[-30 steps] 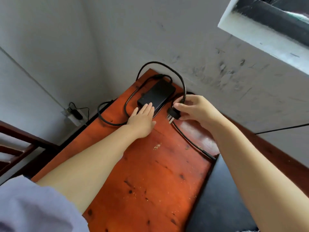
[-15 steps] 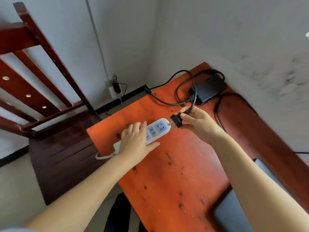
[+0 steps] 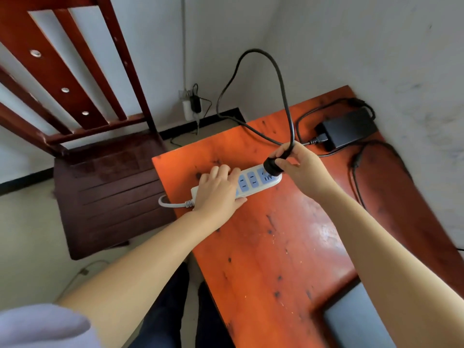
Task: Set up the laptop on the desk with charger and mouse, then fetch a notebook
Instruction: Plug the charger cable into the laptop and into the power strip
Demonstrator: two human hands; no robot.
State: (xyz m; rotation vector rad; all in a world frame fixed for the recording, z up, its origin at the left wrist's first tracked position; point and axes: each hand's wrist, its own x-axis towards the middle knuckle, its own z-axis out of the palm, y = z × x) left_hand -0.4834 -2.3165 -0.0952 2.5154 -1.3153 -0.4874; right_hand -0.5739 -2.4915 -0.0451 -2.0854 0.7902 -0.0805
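Observation:
A white power strip (image 3: 253, 183) with blue sockets lies on the orange wooden desk (image 3: 281, 247) near its left edge. My left hand (image 3: 219, 190) presses down on the strip's left end. My right hand (image 3: 300, 167) grips the charger's black plug (image 3: 272, 165), which sits on the strip's rightmost socket. The plug's black cable (image 3: 282, 79) loops up high and runs back to the black charger brick (image 3: 349, 128) at the desk's far corner. A grey laptop (image 3: 356, 320) shows partly at the bottom right, under my right forearm.
A dark red wooden chair (image 3: 100, 172) stands left of the desk. A wall socket with a plugged adapter (image 3: 192, 102) sits low in the room's corner. Another black cable (image 3: 359, 172) lies along the desk's right side by the wall.
My right hand has brought the plug from beside the strip's end onto its rightmost socket, and the cable now arches higher. My left hand still holds the strip down.

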